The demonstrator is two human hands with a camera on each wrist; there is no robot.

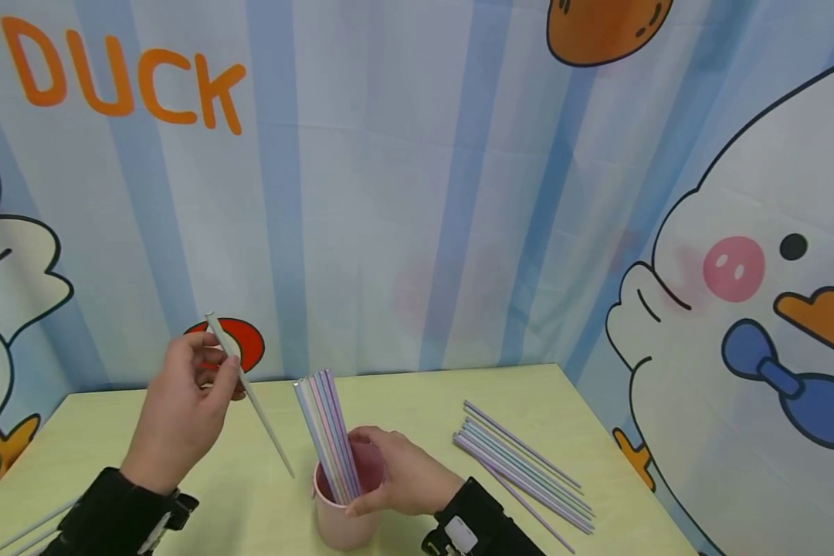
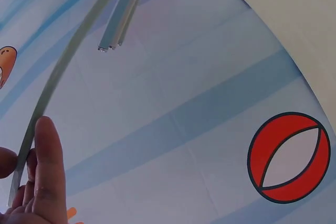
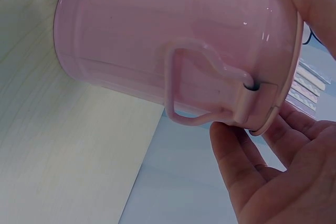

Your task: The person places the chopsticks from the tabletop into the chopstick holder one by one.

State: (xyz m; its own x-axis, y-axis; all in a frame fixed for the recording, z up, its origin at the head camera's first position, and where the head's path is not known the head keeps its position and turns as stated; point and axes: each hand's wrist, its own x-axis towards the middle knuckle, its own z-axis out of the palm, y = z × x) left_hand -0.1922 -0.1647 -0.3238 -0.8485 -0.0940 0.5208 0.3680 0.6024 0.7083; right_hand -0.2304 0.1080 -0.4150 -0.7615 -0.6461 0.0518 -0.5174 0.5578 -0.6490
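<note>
My left hand [image 1: 188,401] pinches a pale green chopstick [image 1: 265,418] near its thicker top end. The chopstick slants down to the right, its thin tip above the table and left of the pink metal cup [image 1: 346,529]. Fingers and thumb of my right hand [image 1: 406,475] grip the cup at its rim, and the cup stands upright on the table. A bunch of pastel chopsticks [image 1: 323,432] leans to the left inside the cup. In the right wrist view a wire handle [image 3: 170,82] shows on the cup's side; the lower ends of the bunch are hidden inside.
More pastel chopsticks [image 1: 524,467] lie in a loose pile on the table [image 1: 417,394] at the right. A few pale chopsticks [image 1: 38,525] lie at the left front, partly behind my left sleeve. Behind the table hangs a striped blue curtain [image 1: 389,193] with duck drawings.
</note>
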